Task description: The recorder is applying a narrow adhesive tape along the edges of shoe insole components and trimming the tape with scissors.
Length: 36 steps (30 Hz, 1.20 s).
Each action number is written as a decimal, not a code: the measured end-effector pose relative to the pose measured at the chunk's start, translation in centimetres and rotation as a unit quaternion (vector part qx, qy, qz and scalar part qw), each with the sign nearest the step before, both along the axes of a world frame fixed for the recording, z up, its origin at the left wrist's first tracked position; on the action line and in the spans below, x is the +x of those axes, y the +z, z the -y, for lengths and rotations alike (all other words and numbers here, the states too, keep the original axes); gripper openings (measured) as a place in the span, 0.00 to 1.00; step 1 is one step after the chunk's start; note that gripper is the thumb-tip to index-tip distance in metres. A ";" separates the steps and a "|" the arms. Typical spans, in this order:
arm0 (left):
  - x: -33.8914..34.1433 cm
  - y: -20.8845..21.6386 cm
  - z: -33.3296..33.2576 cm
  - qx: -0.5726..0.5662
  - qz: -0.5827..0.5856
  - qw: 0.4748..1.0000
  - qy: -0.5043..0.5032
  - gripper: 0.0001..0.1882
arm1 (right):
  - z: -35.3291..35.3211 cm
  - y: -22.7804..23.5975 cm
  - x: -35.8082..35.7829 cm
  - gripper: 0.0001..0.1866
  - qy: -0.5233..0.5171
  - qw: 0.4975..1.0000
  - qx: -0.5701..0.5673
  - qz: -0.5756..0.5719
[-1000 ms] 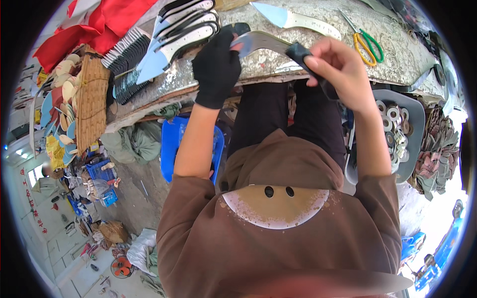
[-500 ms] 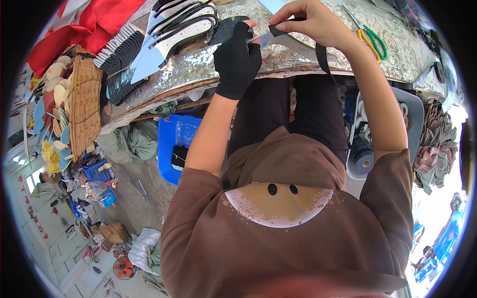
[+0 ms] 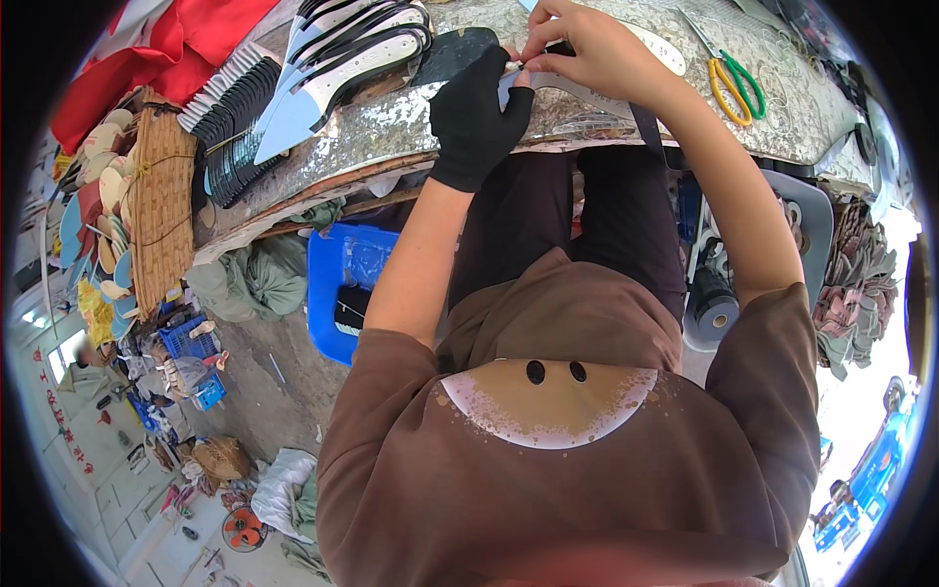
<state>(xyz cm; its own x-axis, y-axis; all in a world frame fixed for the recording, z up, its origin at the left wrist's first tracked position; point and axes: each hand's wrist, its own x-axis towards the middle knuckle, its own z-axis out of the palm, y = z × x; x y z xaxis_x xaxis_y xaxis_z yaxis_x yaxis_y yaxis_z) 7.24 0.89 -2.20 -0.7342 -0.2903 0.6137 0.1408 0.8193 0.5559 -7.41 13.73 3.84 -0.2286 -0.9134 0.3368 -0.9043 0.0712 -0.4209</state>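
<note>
My left hand [image 3: 479, 119], in a black fingerless glove, grips the end of a pale shoe insole [image 3: 575, 88] at the bench's near edge. Beside it, my right hand [image 3: 599, 54] is bare, its thumb and fingertips pinched together by the left fingertips. They hold a narrow black strip [image 3: 647, 132], whose tail hangs over the bench edge below my right wrist. My fingers hide where strip and insole meet. To the left lie several overlapping white-and-blue insoles [image 3: 377, 57] with black edging. A dark flat piece [image 3: 455, 54] lies just behind my left hand.
Scissors [image 3: 734, 88] with yellow and green handles lie right of my right hand. A row of black-edged pieces [image 3: 235, 117] stands at the bench's left. Below are a blue bin [image 3: 328, 293] and a grey bin [image 3: 817, 210] holding black rolls [image 3: 717, 313].
My right hand has moved left and slightly down, bringing its fingertips against my left hand's. My left hand has shifted slightly right. More of the insole's far end shows.
</note>
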 end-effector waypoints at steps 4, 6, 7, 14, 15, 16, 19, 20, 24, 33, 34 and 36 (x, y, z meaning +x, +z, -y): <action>0.4 -0.9 0.0 -0.052 0.004 0.999 0.011 0.06 | -1.1 2.7 -0.5 0.08 -0.054 0.953 0.105 0.281; 0.7 -1.0 -0.1 -0.055 -0.009 0.998 0.007 0.05 | -1.4 1.9 -1.6 0.09 -0.029 0.946 0.150 0.284; 0.8 -1.1 -0.3 -0.056 -0.018 0.998 0.004 0.06 | -1.8 1.2 -2.6 0.10 -0.009 0.938 0.193 0.287; -0.1 0.0 0.8 -0.032 0.033 0.999 0.007 0.06 | -3.1 -1.2 -0.4 0.10 -0.103 0.962 0.107 0.229; -0.5 0.6 0.9 -0.032 0.034 0.999 0.007 0.06 | -3.1 -0.6 0.7 0.10 -0.170 0.970 0.114 0.132; -1.0 1.6 1.0 -0.016 0.086 0.996 -0.030 0.06 | -3.3 -0.8 1.4 0.09 -0.173 0.981 0.068 0.057; -2.9 2.7 1.3 -0.040 0.155 0.983 -0.092 0.08 | -2.7 -1.4 3.1 0.08 -0.199 0.969 0.031 -0.141; -3.6 2.5 1.4 -0.090 0.155 0.980 -0.092 0.08 | -2.5 -1.1 3.6 0.07 -0.213 0.964 0.080 -0.137; -4.8 1.4 1.2 -0.199 0.163 0.963 -0.078 0.06 | -3.3 -2.5 3.2 0.07 -0.220 0.956 0.068 -0.179; -5.2 1.4 -0.8 -0.233 0.067 0.953 -0.182 0.10 | -7.3 -2.0 2.3 0.09 -0.171 0.969 0.076 -0.162; -5.4 1.4 -1.2 -0.221 0.070 0.950 -0.209 0.11 | -7.3 -2.0 2.2 0.10 -0.163 0.969 0.064 -0.173; -5.3 1.6 -1.4 -0.212 0.090 0.954 -0.191 0.11 | -7.7 -2.1 2.0 0.10 -0.160 0.970 0.050 -0.178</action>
